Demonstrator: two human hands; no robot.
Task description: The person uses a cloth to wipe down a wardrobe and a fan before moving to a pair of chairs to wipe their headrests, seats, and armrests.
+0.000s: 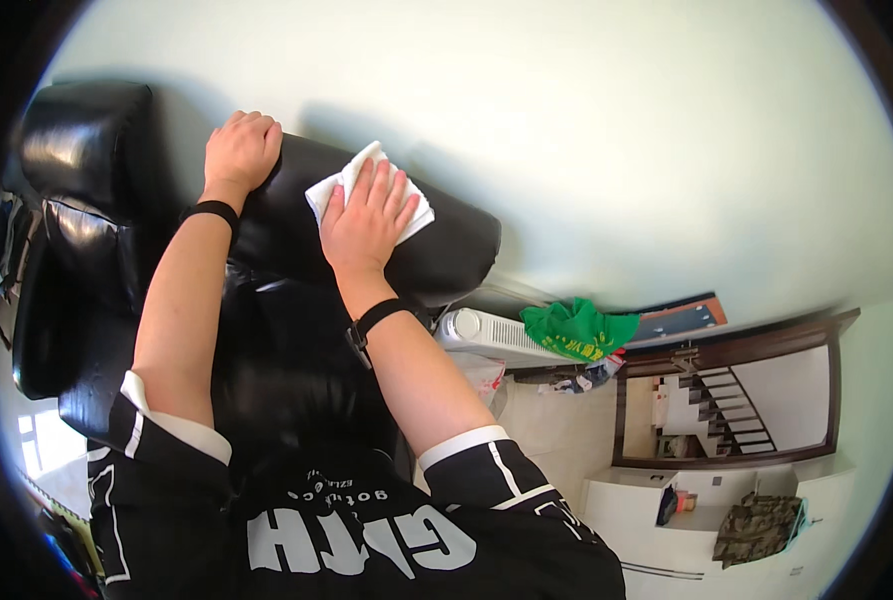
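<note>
A black leather sofa with a padded headrest point(446, 244) stands before me against a pale wall. My left hand point(242, 148) curls over the top edge of this headrest, its fingertips hidden behind it. Flat under my right hand point(365, 225) lies a folded white cloth point(419, 219), pressed onto the headrest's leather face. The right hand's fingers are spread across the cloth, and one corner sticks out beyond the fingertips. A second headrest point(86, 146) rises at the left, with a gap between the two. Below them the dark seat point(289, 382) is partly hidden by my arms.
Right of the sofa stands a white radiator-like appliance point(502, 334) with a green bag point(581, 330) on it. Plastic bags point(484, 375) sit nearby. Farther off are a dark-framed opening point(619, 420) onto stairs, and a white cabinet point(641, 517) with a camouflage garment point(754, 529).
</note>
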